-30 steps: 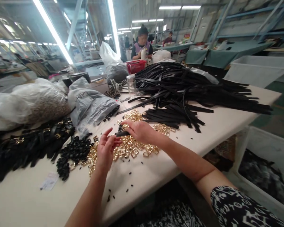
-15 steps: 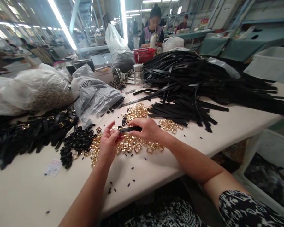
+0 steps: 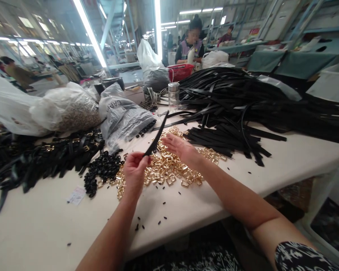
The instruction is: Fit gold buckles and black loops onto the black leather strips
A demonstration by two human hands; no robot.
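My left hand is closed on the lower end of a short black strap, which points up and away with a slight curve. Just right of the strap, my right hand is open with its fingers stretched out, and nothing shows in it. Both hands are over a spread of gold-coloured buckles. Left of the buckles lies a heap of small black loops. Behind my right hand are cut black straps in a loose pile.
A large bundle of long black strips covers the table's back right. A glass jar stands behind the buckles. Grey and clear plastic bags sit at the left, behind finished-looking buckled straps. A person sits across the table.
The black strap has swung from lying level between both hands to pointing upward in my left hand. My right hand has let go of it and opened. The view has shifted slightly left.
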